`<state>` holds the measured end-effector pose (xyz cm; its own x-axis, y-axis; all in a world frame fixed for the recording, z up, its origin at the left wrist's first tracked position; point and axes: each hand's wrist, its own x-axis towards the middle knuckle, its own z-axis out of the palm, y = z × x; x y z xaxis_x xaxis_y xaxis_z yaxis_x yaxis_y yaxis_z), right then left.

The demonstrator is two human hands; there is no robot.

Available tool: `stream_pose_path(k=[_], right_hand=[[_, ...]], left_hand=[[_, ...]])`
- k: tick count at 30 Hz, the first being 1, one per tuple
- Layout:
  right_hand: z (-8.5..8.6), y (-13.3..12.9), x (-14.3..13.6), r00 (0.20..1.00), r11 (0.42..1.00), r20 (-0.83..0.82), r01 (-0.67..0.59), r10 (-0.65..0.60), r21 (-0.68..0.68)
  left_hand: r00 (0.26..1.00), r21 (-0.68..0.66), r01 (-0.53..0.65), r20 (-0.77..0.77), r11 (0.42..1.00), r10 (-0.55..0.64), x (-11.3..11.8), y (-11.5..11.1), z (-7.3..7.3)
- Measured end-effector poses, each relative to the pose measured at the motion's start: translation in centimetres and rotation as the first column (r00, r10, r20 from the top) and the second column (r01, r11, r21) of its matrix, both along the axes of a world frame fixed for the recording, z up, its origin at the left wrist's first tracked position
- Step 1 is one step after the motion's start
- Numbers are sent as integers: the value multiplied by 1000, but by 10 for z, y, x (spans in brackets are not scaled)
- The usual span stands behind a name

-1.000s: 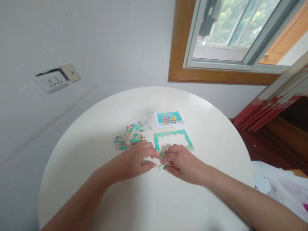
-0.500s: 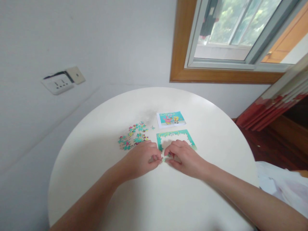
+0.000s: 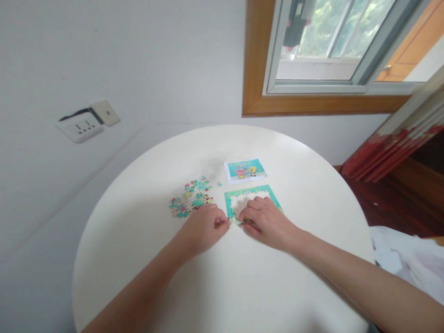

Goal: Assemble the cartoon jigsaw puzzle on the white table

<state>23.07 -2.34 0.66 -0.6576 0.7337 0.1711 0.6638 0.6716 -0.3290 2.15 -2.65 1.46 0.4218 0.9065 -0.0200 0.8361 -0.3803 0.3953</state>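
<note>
On the white round table, a jigsaw puzzle border (image 3: 228,199) of joined turquoise pieces lies before me, its middle open. My left hand (image 3: 208,227) is closed at the border's near-left corner, thumb and fingertips pinched on a small puzzle piece. Just right of it, my right hand (image 3: 267,223) covers part of the near edge, its bent fingers pinching puzzle pieces (image 3: 239,222) of light green and other colours. Fingers hide much of these pieces. Beyond my left hand spreads a heap of loose puzzle pieces (image 3: 199,200).
A picture card (image 3: 246,171) with two cartoon figures lies behind the border. One small stray piece (image 3: 219,183) rests beside the heap. The table (image 3: 145,194) stands against a wall with a socket (image 3: 81,126) and a window. A white plastic bag (image 3: 398,259) is at right.
Both hands have moved slightly away from me, bringing the pinched pieces up against the border's near-left corner. The view has shifted a little.
</note>
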Motion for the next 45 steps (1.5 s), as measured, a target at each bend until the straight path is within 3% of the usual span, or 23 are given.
stream_pose_path(k=[7,24,35,45], right_hand=[[0,1,0,1000,1000,14,-14,14,13],[3,0,0,999,999,34,-23,22,25],[6,-2,1,997,996,54,-54,50,69],[9,-7,4,980,979,134,-165,149,117]], left_hand=[[997,-20,-54,-53,998,53,4,-2,0],[994,14,-50,-98,999,51,11,-3,-2],[995,41,-54,-76,998,57,-10,4,4],[987,180,-98,-104,979,118,-2,6,-13]])
